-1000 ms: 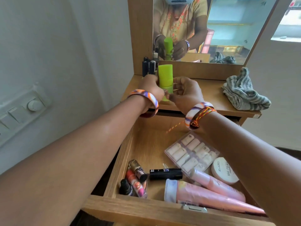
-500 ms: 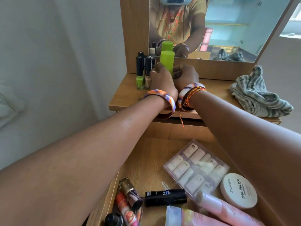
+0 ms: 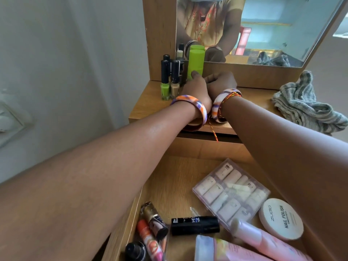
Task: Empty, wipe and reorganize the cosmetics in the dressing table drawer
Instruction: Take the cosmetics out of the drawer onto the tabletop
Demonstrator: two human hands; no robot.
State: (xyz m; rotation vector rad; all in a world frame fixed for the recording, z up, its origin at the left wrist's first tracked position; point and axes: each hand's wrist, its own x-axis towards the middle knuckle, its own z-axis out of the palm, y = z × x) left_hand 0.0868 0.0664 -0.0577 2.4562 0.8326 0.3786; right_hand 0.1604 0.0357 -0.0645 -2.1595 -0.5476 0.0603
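Both hands are setting the green tube (image 3: 195, 64) upright on the tabletop (image 3: 148, 108), right against the mirror (image 3: 263, 25) and just beside the nail polish bottles (image 3: 169, 80). The left hand (image 3: 194, 89) is curling round the bottom of the tube, thumb showing on the front. The right hand (image 3: 221, 81) is bunched up next to it with the fingers tucked in; honestly can't tell whether it's gripping the tube or just steadying, since the knuckles are hiding that.

My take on doing this bit well: get the base sitting flat before letting go, because a tall narrow tube like that looks tippy and would knock the bottles down like bowling pins. Slide the fingers off sideways, not up.

Plenty is waiting in the drawer (image 3: 169, 178): the clear box of fake nails (image 3: 230, 191), the round nail polish wipes tub (image 3: 280, 218), a black stick (image 3: 194, 225), pink tubes (image 3: 263, 240). The wiping cloth (image 3: 305, 104) is lying on the tabletop, well apart from the tube, so I'd say emptying is nowhere near finished.
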